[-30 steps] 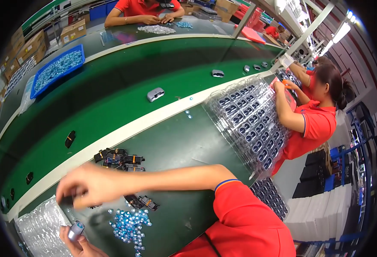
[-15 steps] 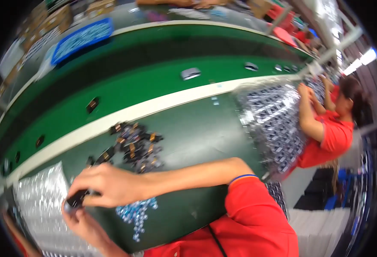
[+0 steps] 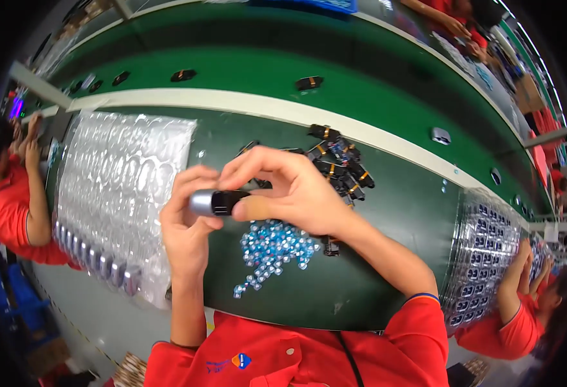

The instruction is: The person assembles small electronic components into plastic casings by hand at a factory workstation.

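Green matte bench [image 3: 386, 213], silvery-black cylindrical part [image 3: 219, 202]

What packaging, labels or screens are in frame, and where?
Clear blister tray: left of the hands, ribbed transparent plastic, a row of silver parts along its near edge.
Second clear tray: right, by a co-worker, filled with dark parts.
Blue bin: top edge, far bench, mostly cut off.
No readable labels or screens.

Head-worn fisheye, close above workbench [image 3: 386, 213]
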A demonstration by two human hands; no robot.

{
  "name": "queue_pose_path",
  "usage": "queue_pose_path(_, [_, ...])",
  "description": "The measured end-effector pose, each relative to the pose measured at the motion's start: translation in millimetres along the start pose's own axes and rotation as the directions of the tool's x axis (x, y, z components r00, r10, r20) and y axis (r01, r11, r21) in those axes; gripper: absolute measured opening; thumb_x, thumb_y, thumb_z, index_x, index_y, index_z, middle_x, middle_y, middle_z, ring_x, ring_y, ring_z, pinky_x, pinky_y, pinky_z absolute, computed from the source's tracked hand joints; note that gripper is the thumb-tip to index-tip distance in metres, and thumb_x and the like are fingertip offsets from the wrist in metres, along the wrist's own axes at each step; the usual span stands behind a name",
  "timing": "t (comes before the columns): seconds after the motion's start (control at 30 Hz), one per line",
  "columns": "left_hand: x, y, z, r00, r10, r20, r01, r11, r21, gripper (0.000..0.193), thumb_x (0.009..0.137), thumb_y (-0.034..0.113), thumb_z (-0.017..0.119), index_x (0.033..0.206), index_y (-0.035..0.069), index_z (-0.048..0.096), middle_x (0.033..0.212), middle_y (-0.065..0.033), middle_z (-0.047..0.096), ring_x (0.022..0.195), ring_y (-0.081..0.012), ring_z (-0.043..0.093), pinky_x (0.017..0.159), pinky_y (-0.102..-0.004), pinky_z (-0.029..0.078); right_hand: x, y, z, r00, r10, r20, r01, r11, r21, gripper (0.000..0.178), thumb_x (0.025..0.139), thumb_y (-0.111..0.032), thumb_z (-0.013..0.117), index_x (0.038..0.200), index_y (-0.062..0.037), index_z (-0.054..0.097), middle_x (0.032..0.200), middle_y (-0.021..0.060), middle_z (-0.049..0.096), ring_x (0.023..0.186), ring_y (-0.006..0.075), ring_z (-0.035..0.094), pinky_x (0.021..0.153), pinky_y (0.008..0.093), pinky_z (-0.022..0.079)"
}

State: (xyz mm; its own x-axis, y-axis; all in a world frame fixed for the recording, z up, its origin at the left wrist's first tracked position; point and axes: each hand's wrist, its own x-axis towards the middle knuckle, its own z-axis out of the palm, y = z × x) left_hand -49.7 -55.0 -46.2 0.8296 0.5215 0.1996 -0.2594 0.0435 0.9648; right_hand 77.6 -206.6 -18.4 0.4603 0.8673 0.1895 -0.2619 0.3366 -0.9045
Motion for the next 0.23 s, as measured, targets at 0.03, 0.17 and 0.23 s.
queue_pose_path(0.03, [0.4, 0.4, 0.5, 0.997, 0.046, 0.058, -0.045, 0.999, -0.018, 0.045, 0.069, 0.020, 0.087, 0.107, 0.004, 0.069, 0.129, -0.0130, 0.055, 0.126, -0.0265, 0.049, 0.105, -0.0394, 0.039, 0.1, 1.4, -0.4, 0.997, 0.046, 0.058, -0.051, 0.995, 0.080, 0.045, 0.084, -0.004, 0.075, 0.127, -0.0068, 0.061, 0.127, 0.0177, 0.060, 0.113, 0.0244, 0.062, 0.095, 0.0382, 0.051])
queue_pose_path(0.17, [4.6, 4.4, 1.4, 0.953, 0.174, 0.249, -0.170, 0.985, -0.037, 0.041, 0.069, 0.019, 0.086, 0.106, 0.009, 0.071, 0.145, -0.0152, 0.042, 0.139, -0.0305, 0.036, 0.113, -0.0446, 0.028, -4.1, 1.8, -5.6, 0.944, 0.205, 0.258, -0.269, 0.933, 0.241, 0.061, 0.084, -0.013, 0.078, 0.139, -0.0101, 0.050, 0.137, 0.0187, 0.052, 0.124, 0.0262, 0.054, 0.107, 0.0417, 0.043])
queue_pose_path(0.23, [-4.3, 14.2, -14.2, 0.937, 0.198, 0.287, -0.208, 0.978, 0.005, 0.040, 0.070, 0.019, 0.085, 0.106, 0.010, 0.071, 0.149, -0.0155, 0.038, 0.141, -0.0314, 0.033, 0.115, -0.0456, 0.025, -5.4, -3.3, -5.3, 0.872, 0.334, 0.358, -0.429, 0.874, 0.229, 0.070, 0.082, -0.020, 0.080, 0.142, -0.0108, 0.045, 0.138, 0.0178, 0.052, 0.131, 0.0268, 0.049, 0.116, 0.0447, 0.033])
